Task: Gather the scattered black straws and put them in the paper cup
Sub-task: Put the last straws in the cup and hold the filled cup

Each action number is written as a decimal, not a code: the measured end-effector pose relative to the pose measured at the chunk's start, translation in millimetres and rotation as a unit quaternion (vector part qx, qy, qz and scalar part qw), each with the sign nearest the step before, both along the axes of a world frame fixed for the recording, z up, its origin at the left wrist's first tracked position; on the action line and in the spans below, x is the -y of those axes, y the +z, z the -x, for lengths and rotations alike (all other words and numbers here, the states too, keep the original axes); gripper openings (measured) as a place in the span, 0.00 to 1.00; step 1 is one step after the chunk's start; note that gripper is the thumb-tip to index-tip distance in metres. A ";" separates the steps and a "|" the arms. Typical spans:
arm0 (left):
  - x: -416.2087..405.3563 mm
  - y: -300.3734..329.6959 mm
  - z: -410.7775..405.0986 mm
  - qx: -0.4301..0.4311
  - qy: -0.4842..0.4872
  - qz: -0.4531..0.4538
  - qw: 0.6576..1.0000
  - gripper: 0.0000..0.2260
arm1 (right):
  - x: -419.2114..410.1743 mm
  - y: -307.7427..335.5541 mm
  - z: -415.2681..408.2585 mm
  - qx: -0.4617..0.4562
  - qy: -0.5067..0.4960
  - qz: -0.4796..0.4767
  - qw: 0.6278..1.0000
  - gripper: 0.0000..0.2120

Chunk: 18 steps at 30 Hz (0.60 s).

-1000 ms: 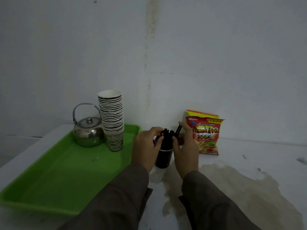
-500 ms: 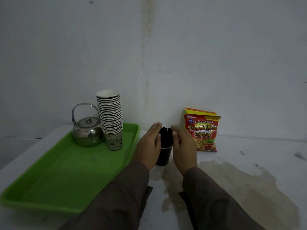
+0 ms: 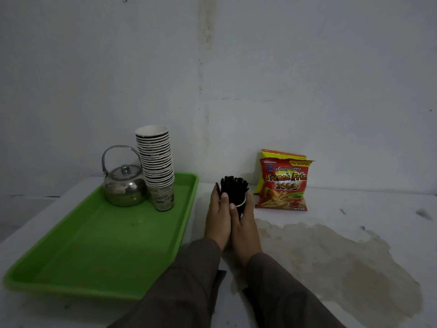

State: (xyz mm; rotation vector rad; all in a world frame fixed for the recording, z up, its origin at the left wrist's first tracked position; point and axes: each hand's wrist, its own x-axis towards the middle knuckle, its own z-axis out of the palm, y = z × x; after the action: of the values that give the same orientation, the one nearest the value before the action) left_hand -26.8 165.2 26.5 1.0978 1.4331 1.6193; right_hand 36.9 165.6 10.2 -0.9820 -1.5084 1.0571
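A bundle of black straws (image 3: pixel 234 188) stands upright in a dark paper cup (image 3: pixel 241 205) on the white table, between the green tray and the snack bag. Only the cup's white rim and a strip of its wall show; my hands hide the rest. My left hand (image 3: pixel 218 217) wraps the cup's left side, thumb in front and fingertips beside the straws. My right hand (image 3: pixel 245 224) holds the cup's right side, with its thumb across the front. The two hands touch each other in front of the cup.
A green tray (image 3: pixel 99 252) lies at the left, carrying a steel kettle (image 3: pixel 124 188) and a tall stack of paper cups (image 3: pixel 157 166). A red and yellow French fries bag (image 3: pixel 283 183) leans against the wall at the right. A brown stain (image 3: pixel 331 256) covers the table's right side.
A second ago my right hand pinched a slanted straw at the cup's top. Now all the straws stand in the cup, and both hands have slid down and closed round it.
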 end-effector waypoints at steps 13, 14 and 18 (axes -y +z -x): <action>-17.8 -6.6 -1.1 0.050 -0.002 -0.024 0.998 0.16 | -21.4 -1.4 7.9 -0.049 -0.007 0.005 0.999 0.20; -20.4 -7.5 0.2 0.052 -0.006 -0.023 0.998 0.18 | -25.9 -1.0 7.8 -0.051 -0.005 0.013 0.999 0.20; -32.5 -10.4 6.4 0.050 -0.005 -0.037 0.998 0.18 | -46.1 0.2 7.0 -0.050 0.008 0.033 0.998 0.17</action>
State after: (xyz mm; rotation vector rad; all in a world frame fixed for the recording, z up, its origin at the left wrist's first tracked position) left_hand -33.2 197.7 16.1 1.0487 1.3113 1.7071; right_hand 29.8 211.7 10.3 -0.9501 -1.4107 1.1564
